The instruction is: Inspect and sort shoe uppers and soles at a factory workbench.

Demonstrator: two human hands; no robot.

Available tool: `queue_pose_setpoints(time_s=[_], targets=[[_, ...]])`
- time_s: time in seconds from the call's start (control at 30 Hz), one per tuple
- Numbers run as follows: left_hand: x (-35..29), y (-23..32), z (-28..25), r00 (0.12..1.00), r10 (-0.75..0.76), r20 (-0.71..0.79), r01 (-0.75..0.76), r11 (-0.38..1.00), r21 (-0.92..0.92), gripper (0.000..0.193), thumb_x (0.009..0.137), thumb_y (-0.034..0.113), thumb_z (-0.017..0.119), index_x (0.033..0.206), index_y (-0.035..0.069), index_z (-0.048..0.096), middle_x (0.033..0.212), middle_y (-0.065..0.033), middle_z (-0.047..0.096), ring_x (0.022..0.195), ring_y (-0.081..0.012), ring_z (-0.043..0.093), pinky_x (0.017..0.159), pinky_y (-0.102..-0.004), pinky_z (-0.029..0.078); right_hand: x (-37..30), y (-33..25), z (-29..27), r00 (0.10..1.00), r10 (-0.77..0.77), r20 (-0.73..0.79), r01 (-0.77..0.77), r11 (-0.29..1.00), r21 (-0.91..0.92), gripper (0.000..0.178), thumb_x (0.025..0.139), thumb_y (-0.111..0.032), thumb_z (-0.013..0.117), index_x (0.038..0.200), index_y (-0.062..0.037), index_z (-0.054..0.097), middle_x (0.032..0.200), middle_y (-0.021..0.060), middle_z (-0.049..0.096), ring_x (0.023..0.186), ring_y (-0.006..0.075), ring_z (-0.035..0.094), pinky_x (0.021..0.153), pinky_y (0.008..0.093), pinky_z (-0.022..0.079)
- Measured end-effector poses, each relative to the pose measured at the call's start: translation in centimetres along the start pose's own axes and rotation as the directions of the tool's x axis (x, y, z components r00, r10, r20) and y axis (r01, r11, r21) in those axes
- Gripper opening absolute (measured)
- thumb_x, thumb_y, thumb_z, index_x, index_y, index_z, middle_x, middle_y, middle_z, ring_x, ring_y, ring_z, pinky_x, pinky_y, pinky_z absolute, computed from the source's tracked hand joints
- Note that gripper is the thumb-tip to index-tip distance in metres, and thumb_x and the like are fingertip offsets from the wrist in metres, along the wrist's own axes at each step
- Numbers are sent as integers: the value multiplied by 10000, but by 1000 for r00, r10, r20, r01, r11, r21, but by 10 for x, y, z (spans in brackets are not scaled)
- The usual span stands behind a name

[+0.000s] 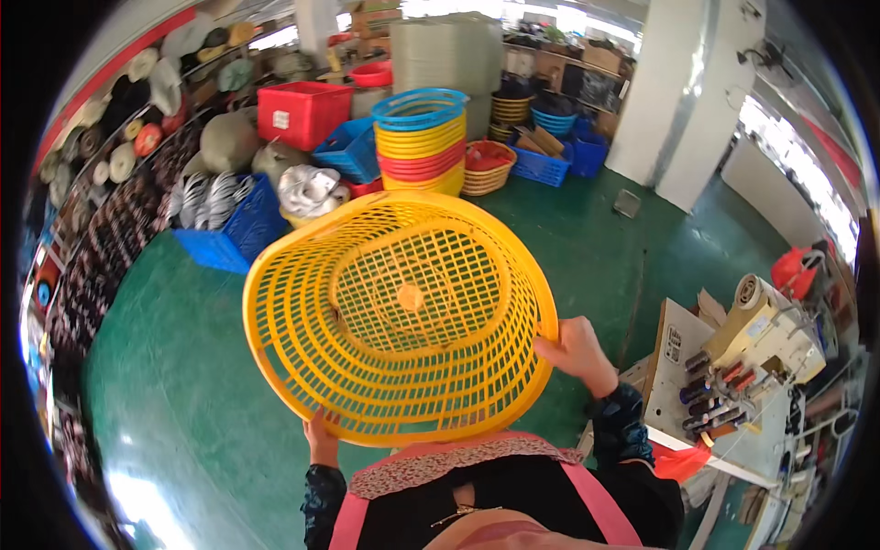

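While the left hand [321,440] grips the lower-left rim of the yellow basket [410,297] and the right hand [579,352] clasps its right edge, the basket is held up before the person, above the green floor [183,339]. Lifting looks done; setting down remains undone. Nothing shows inside; stacked baskets [422,147] stand beyond.

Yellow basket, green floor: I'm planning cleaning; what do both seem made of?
The yellow basket looks like moulded plastic, slightly glossy: its lattice and rim appear one piece. The green floor could be painted or resin-coated, glossy: it mirrors bright light.
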State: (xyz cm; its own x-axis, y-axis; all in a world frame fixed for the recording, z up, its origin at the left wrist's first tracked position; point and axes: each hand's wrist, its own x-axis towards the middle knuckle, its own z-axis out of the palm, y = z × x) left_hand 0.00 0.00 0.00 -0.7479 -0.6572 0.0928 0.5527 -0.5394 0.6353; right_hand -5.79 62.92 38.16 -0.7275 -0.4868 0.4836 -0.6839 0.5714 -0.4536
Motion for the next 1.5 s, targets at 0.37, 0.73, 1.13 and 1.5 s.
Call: queue_pose_setpoints(time_s=[0.37, 0.73, 1.13, 1.5], targets=[[-4, -61, 89, 963, 227, -146, -218, 973, 69, 385, 1012, -69, 676, 1335, 100, 553, 1174, -97, 705, 948, -246, 726, 702, -410, 614, 35, 149, 134, 851, 247, -464, 114, 775, 622, 287, 959, -122, 741, 1155, 83, 786, 993, 84, 833, 880, 135, 731, 769, 352, 581], [-7, -12, 289, 978, 199, 57, -169, 925, -341, 436, 1010, -67, 724, 1430, 16, 646, 1275, -103, 726, 1103, -276, 746, 883, -446, 652, 119, -10, -103, 747, -176, -641, 552, 701, 451, 381, 1071, -83, 700, 1438, 22, 702, 1324, 99, 763, 1194, 160, 671, 1009, 347, 532], [74, -21, 506, 886, 156, 436, -75, 977, -198, 353, 1170, 117, 676, 1518, 146, 625, 1354, 10, 746, 1214, -172, 732, 947, -325, 612, 275, -20, -44, 362, -192, -912, 746, 647, 160, 813, 1154, -128, 613, 1817, 34, 172, 1718, 230, 479, 1486, 307, 562, 1231, 422, 451], [-171, -230, 242, 985, -106, -139, 155, 898, 411, 370, 1090, 262, 803, 1363, 17, 750, 1229, -108, 802, 1084, -167, 759, 911, -334, 632, 269, -37, 52, 581, -505, -639, 692, 719, 61, 627, 1170, -188, 702, 1692, 35, 438, 1725, 257, 471, 1521, 399, 546, 1233, 525, 471]])
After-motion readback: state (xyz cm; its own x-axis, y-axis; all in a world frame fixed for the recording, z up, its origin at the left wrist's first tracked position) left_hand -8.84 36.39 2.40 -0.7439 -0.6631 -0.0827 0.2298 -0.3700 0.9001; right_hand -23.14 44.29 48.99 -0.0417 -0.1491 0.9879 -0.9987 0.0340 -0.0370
